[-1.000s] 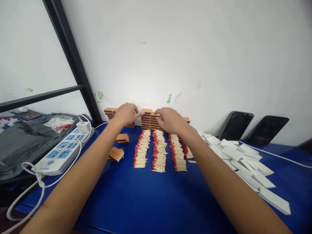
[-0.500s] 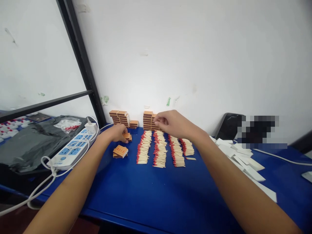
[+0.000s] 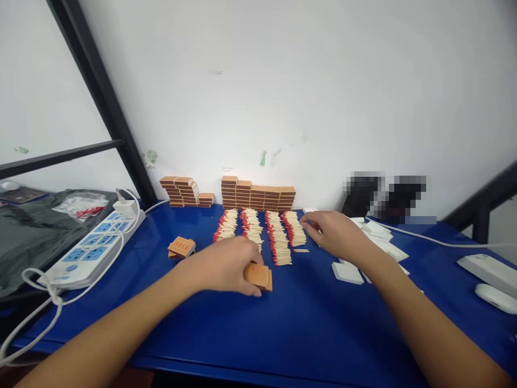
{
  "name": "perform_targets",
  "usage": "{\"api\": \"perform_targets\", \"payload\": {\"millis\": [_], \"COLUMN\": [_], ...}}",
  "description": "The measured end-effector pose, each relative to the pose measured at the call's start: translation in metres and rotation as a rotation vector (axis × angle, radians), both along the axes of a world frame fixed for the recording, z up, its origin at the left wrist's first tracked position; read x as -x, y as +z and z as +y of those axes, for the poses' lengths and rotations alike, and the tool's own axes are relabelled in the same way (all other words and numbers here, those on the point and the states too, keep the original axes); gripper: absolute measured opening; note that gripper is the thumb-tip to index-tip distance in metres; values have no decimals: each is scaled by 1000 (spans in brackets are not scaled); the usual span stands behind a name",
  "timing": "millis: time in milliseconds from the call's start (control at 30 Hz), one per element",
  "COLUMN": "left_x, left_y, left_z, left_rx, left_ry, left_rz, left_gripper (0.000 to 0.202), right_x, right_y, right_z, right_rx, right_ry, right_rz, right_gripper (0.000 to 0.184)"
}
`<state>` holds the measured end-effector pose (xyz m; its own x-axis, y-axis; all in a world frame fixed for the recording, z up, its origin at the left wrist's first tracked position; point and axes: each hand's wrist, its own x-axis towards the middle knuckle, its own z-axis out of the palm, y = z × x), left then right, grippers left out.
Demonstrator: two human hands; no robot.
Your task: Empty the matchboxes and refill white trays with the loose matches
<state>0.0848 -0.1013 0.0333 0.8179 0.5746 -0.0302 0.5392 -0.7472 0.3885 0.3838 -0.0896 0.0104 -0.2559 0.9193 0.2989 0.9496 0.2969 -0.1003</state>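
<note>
My left hand (image 3: pixel 232 264) is closed around a small stack of orange matchboxes (image 3: pixel 258 276) in front of the matches. Rows of red-tipped matches (image 3: pixel 278 242) lie side by side on the blue table, and my left hand covers the near ends of the two left ones. At the right edge of the last row hovers my right hand (image 3: pixel 333 231), fingers loosely bent and apart, with nothing visible in them. A loose match (image 3: pixel 300 250) lies below that row. Another small pile of matchboxes (image 3: pixel 181 247) rests to the left of my left hand.
Against the wall stand a long stack of matchboxes (image 3: pixel 258 195) and a shorter one (image 3: pixel 181 191). White paper pieces (image 3: pixel 348 272) lie by my right forearm. A power strip (image 3: pixel 91 250) with white cables is at left, a white case (image 3: pixel 496 297) at right.
My left hand has moved right and nearer with matchboxes in it. My right hand has left the long matchbox stack and moved right, beside the last match row. The view has shifted.
</note>
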Motion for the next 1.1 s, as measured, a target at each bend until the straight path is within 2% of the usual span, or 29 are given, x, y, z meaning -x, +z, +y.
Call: {"api": "perform_targets", "payload": {"millis": [100, 233, 300, 367, 433, 500, 567, 667, 767, 900, 1100], "left_x": [-8, -3, -1, -1, -2, -1, 0, 1, 1, -3, -7], "left_y": [-17, -22, -25, -30, -38, -45, -49, -49, -44, -43, -48], "left_z": [-9, -6, -2, 5, 11, 15, 18, 21, 20, 18, 13], "left_rx": [42, 24, -50, -148, -245, -337, -412, -455, -448, -405, -393], "left_ry": [-8, -10, 17, 70, 124, 148, 154, 171, 211, 224, 234], "left_rz": [10, -81, -188, -329, -454, -521, -543, -546, -572, -648, -710], "left_gripper": [31, 33, 37, 46, 52, 53, 53, 47, 34, 30, 30], "right_x": [9, 22, 32, 48, 66, 82, 90, 90, 84, 82, 86], "right_y": [2, 5, 4, 0, -9, -20, -30, -33, -27, -20, -23], "right_z": [-7, -16, -22, -30, -36, -41, -42, -39, -38, -40, -43], "right_rx": [-6, 4, 80, 240, 395, 452, 434, 370, 331, 309, 349], "right_ry": [62, 129, 169, 204, 197, 169, 146, 86, 29, 31, 110], "right_rz": [23, 150, 362, 666, 938, 1112, 1217, 1306, 1318, 1298, 1284], "right_gripper": [28, 28, 37, 47, 49, 54, 57, 57, 57, 55, 53]}}
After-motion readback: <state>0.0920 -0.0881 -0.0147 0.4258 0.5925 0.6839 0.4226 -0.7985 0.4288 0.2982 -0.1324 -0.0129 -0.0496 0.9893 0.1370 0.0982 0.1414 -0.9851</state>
